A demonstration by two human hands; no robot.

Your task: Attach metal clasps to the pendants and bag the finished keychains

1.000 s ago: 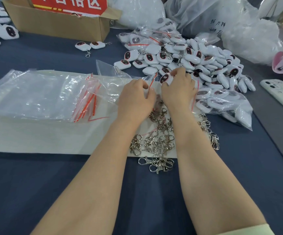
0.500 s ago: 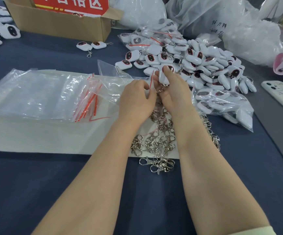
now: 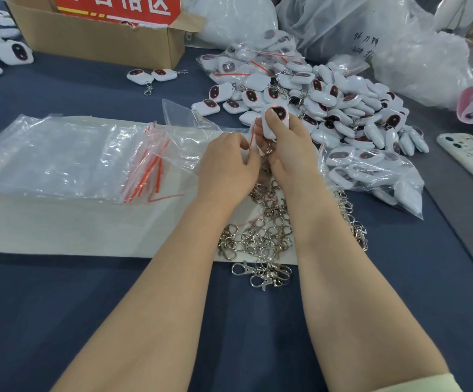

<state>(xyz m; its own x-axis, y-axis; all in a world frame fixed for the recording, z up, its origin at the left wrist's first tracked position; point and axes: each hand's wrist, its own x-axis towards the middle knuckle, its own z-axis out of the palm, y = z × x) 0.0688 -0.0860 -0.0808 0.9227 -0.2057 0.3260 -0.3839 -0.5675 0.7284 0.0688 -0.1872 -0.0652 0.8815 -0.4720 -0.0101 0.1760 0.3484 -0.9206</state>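
Mid-desk, above the clasp pile (image 3: 266, 230): right hand (image 3: 292, 154) pinches a pendant (image 3: 275, 120), clasp (image 3: 269, 150) dangling. Left hand (image 3: 227, 162) pinches the bag (image 3: 251, 136) mouth. Looks like bagging; next needs that mouth held open.

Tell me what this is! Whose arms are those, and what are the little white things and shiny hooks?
No machine here: these are a person's two bare arms. The camera sits on their head and looks down, so you see what they see. The right hand holds one white pendant with a clasp hanging under it. The left hand pinches the red-striped edge of a small clear bag. On the blue table lie a heap of pendants, a pile of metal clasps, a stack of empty bags, a cardboard box and a phone.
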